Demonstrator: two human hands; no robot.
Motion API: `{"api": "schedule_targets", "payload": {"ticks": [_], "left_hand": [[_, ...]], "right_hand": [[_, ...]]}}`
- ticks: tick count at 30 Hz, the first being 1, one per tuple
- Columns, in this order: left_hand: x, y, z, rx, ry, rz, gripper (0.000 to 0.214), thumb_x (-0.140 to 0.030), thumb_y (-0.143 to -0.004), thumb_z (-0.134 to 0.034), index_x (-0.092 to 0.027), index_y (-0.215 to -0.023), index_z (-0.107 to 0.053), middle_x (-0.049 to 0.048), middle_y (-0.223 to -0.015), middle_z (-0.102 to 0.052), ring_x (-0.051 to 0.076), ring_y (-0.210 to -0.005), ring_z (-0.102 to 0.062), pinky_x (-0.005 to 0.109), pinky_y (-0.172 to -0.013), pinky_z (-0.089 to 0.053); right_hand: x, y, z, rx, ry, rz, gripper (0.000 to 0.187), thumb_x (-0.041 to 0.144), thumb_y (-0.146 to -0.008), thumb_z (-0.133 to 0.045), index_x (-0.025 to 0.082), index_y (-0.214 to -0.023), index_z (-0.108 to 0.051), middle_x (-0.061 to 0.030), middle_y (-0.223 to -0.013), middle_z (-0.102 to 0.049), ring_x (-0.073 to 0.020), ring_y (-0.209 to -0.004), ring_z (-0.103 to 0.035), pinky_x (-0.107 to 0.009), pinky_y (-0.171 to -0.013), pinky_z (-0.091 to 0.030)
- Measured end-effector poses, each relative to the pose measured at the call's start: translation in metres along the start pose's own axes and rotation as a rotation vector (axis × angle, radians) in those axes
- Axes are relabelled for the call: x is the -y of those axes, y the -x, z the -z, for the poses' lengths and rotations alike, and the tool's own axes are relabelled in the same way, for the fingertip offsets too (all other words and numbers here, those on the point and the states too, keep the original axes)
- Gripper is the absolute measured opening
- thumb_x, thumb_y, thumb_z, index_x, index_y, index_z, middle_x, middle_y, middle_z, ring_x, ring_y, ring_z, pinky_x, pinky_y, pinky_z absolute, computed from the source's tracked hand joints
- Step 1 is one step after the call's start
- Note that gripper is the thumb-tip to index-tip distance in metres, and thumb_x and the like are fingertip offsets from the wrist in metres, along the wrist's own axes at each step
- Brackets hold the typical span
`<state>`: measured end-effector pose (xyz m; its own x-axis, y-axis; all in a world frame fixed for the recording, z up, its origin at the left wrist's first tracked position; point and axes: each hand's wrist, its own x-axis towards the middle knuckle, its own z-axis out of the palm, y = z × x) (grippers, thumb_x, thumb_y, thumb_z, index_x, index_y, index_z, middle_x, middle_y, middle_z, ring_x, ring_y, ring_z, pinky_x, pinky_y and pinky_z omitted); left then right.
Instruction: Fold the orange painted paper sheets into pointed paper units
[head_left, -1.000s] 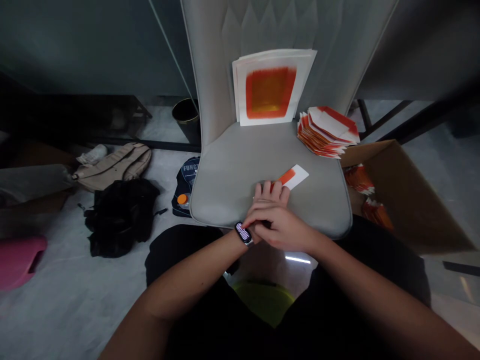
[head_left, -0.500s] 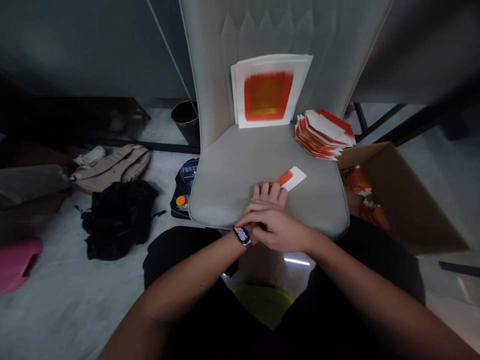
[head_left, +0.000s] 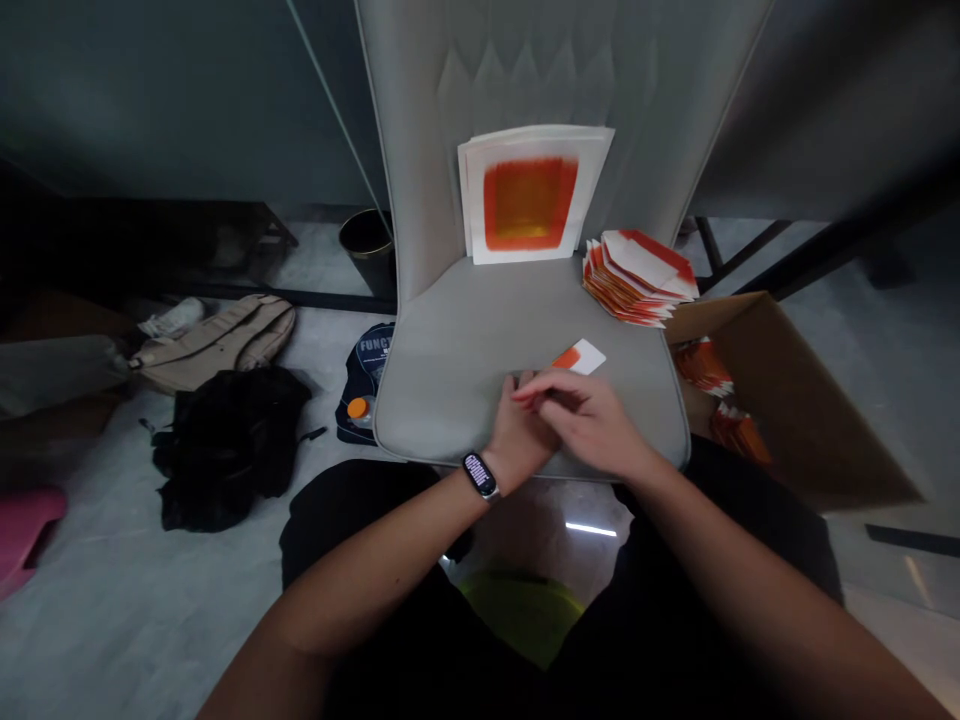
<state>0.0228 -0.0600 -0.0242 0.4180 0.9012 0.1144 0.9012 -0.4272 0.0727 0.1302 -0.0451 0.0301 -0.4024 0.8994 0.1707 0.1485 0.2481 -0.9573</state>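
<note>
My left hand, with a smartwatch on its wrist, lies low at the front of the grey chair seat. Its fingers stretch forward, though my right hand hides most of them. Over those fingers reaches my right hand, the thumb apart from loosely bent fingers and nothing visible in its grasp. Just beyond both hands is a narrow folded paper, white with an orange-red end; its near part is hidden. Whether my left fingers touch it, I cannot tell.
White sheets with an orange-and-gold print lean on the chair back. A stack of folded orange-white papers sits at the seat's right. Beside it stands a cardboard box holding more. Bags and a bin are left.
My right hand has moved from my left wrist forward over my left fingers. Less of the folded paper shows now. The whole view has shifted slightly.
</note>
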Motion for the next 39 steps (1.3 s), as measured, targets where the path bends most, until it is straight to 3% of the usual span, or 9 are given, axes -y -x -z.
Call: {"api": "schedule_targets", "payload": {"ticks": [4,7,11,16,21,33,39], "left_hand": [[0.001,0.001,0.008,-0.052,-0.091,-0.044,0.025,-0.019,-0.104,-0.042,-0.014,-0.120,-0.061,0.0140,-0.114,-0.062,0.029,-0.102,-0.055,0.043,-0.083,-0.042],[0.000,0.001,0.014,-0.074,-0.109,-0.033,0.026,-0.019,-0.105,-0.041,-0.015,-0.120,-0.062,0.0138,-0.115,-0.062,0.028,-0.100,-0.056,0.044,-0.083,-0.043],[-0.004,0.000,0.016,-0.071,-0.108,-0.017,0.028,-0.018,-0.105,-0.039,-0.016,-0.120,-0.061,0.0131,-0.111,-0.062,0.028,-0.098,-0.056,0.044,-0.082,-0.044],[-0.006,0.000,0.015,-0.075,-0.109,-0.005,0.028,-0.018,-0.105,-0.039,-0.015,-0.120,-0.062,0.0134,-0.110,-0.061,0.029,-0.099,-0.056,0.045,-0.082,-0.045],[-0.005,0.001,0.016,-0.076,-0.119,-0.012,0.028,-0.018,-0.105,-0.038,-0.016,-0.120,-0.062,0.0131,-0.111,-0.061,0.028,-0.099,-0.056,0.044,-0.083,-0.045],[-0.006,0.000,0.017,-0.063,-0.119,0.000,0.027,-0.018,-0.104,-0.041,-0.015,-0.122,-0.062,0.0141,-0.113,-0.061,0.029,-0.100,-0.057,0.046,-0.083,-0.046],[-0.005,0.000,0.017,-0.063,-0.112,-0.007,0.028,-0.017,-0.104,-0.040,-0.015,-0.121,-0.062,0.0141,-0.113,-0.061,0.029,-0.099,-0.057,0.046,-0.082,-0.046]], "right_hand": [[-0.022,-0.009,0.034,-0.201,0.123,-0.138,0.021,0.022,-0.080,-0.056,0.020,-0.090,-0.075,-0.0052,-0.087,-0.075,-0.0199,-0.078,-0.069,-0.035,-0.076,-0.056],[-0.043,-0.011,0.058,-0.303,0.397,-0.195,0.026,0.026,-0.080,-0.057,0.019,-0.096,-0.076,-0.0100,-0.097,-0.075,-0.0240,-0.083,-0.069,-0.040,-0.079,-0.056],[-0.068,-0.007,0.077,-0.236,0.715,-0.161,0.036,0.027,-0.081,-0.059,0.016,-0.112,-0.074,-0.0159,-0.110,-0.072,-0.0326,-0.104,-0.066,-0.050,-0.097,-0.051],[-0.082,-0.003,0.080,-0.146,0.866,-0.079,0.035,0.028,-0.086,-0.057,0.016,-0.116,-0.073,-0.0173,-0.113,-0.070,-0.0347,-0.112,-0.063,-0.053,-0.102,-0.048],[-0.076,-0.006,0.079,-0.171,0.770,-0.088,0.038,0.029,-0.085,-0.059,0.015,-0.118,-0.072,-0.0170,-0.113,-0.071,-0.0337,-0.110,-0.065,-0.051,-0.101,-0.050],[-0.064,-0.013,0.081,-0.256,0.503,-0.288,0.037,0.030,-0.081,-0.064,0.016,-0.114,-0.073,-0.0131,-0.105,-0.076,-0.0288,-0.096,-0.071,-0.046,-0.089,-0.056],[-0.069,-0.016,0.082,-0.322,0.442,-0.271,0.036,0.035,-0.081,-0.066,0.017,-0.111,-0.073,-0.0115,-0.096,-0.075,-0.0258,-0.085,-0.070,-0.043,-0.082,-0.057]]}}
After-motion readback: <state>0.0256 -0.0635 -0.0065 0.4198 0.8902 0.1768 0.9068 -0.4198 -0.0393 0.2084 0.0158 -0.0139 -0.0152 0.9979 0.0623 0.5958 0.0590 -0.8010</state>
